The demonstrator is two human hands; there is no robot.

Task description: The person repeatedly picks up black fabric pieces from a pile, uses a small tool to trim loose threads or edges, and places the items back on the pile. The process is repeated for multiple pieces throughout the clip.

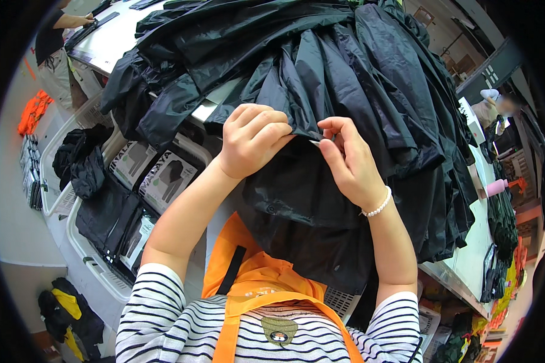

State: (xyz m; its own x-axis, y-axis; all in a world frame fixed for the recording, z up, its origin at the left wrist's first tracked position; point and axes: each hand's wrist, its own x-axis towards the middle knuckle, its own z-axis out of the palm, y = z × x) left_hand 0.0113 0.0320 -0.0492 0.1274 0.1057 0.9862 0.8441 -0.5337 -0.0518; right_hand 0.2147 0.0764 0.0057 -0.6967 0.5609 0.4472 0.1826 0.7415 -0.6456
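A big heap of shiny black garments [321, 66] covers the table in front of me and hangs over its near edge. My left hand [254, 138] is closed on the edge of one black garment [309, 187], knuckles up. Close to its right, my right hand [352, 158] has thumb and forefinger curled around a small pale pointed tool [315, 143], whose tip meets the fabric edge. Most of that tool is hidden by the fingers, so its kind does not show. The lower part of the garment hangs toward my orange apron [248, 260].
White plastic baskets [79, 242] at the left hold black garments and flat packages [166, 175]. A person [60, 54] stands at the far-left table; another person [493, 112] is at the far right. A pink bottle [496, 187] stands on the right-hand table. Black-and-yellow garments [69, 308] lie lower left.
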